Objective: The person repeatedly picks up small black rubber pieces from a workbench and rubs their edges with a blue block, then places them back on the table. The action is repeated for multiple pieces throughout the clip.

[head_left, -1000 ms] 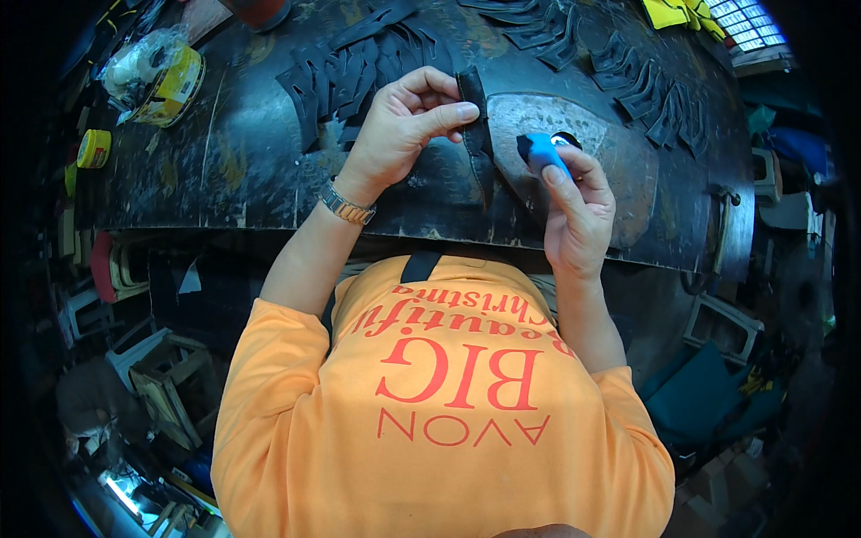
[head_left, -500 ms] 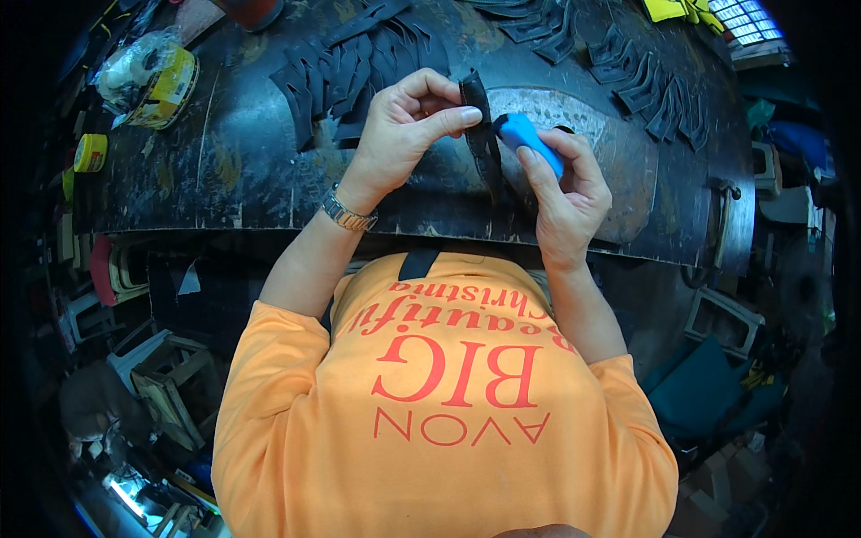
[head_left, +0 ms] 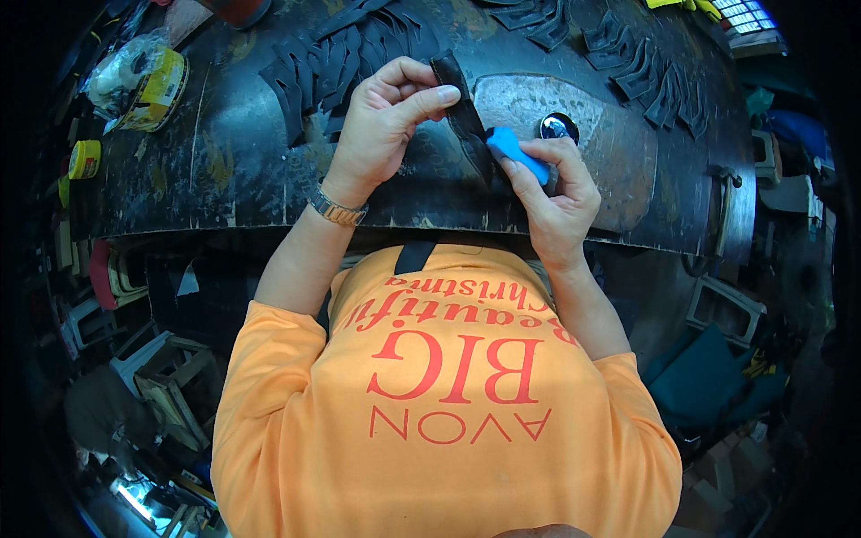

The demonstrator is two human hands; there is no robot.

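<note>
My left hand (head_left: 387, 118), with a metal watch at its wrist, pinches the upper end of a narrow black strip (head_left: 468, 131) between thumb and fingers. The strip hangs at a slant over the table, its lower end toward my right hand. In my right hand (head_left: 563, 199) a blue sponge (head_left: 518, 154) is gripped between thumb and fingers. Its dark tip is at the strip's right edge; whether it touches cannot be made out. Just beyond that hand, a small round cup (head_left: 558, 129) with dark, shiny contents stands on a pale worn slab (head_left: 529, 99).
Black strips lie in a heap (head_left: 345, 63) beyond my left hand, and more are fanned out in rows (head_left: 668, 97) at the far right. On the left stand a yellow tub (head_left: 167, 91) with clear plastic and a small yellow tin (head_left: 85, 160). The dark tabletop (head_left: 224, 188) ends near my waist.
Both hands have shifted slightly left, and the strip has tilted more, its top going left. The cup, mostly hidden before by my right hand, now shows.
</note>
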